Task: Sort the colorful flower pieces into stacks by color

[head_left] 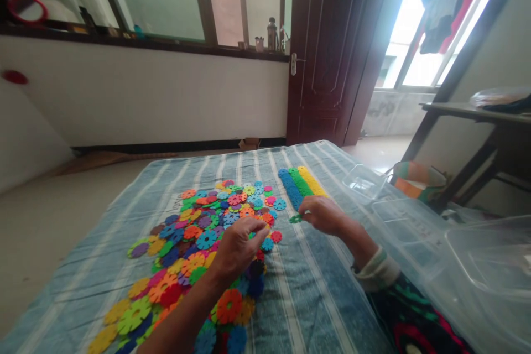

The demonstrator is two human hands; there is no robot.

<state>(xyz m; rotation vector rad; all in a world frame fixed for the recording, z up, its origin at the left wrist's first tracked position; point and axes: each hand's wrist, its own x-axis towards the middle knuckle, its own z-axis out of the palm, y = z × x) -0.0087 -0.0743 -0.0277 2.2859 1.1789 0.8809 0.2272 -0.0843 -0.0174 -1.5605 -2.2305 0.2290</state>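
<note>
Pinched at its edge in the right hand (326,214), between thumb and fingertips: a green, flower-shaped plastic disc (295,219), just beside the near end of a blue row of stacked discs (291,189). Too small to tell whether touching the cloth. Alongside the blue, side by side: a green row of stacked discs (302,183) and a yellow row of stacked discs (312,180), near ends partly hidden behind the hand.

Left hand (238,246) over the right-hand part of a wide, loose heap of multicoloured notched plastic discs (206,239). Fingers curled, thumb close to them, gap narrow; cannot tell if holding anything. Beneath all: a blue cloth with white stripes (298,298). Along the right edge: clear plastic containers (409,227). Beyond: a dark red-brown panelled door (327,50), with a metal handle (294,64).
</note>
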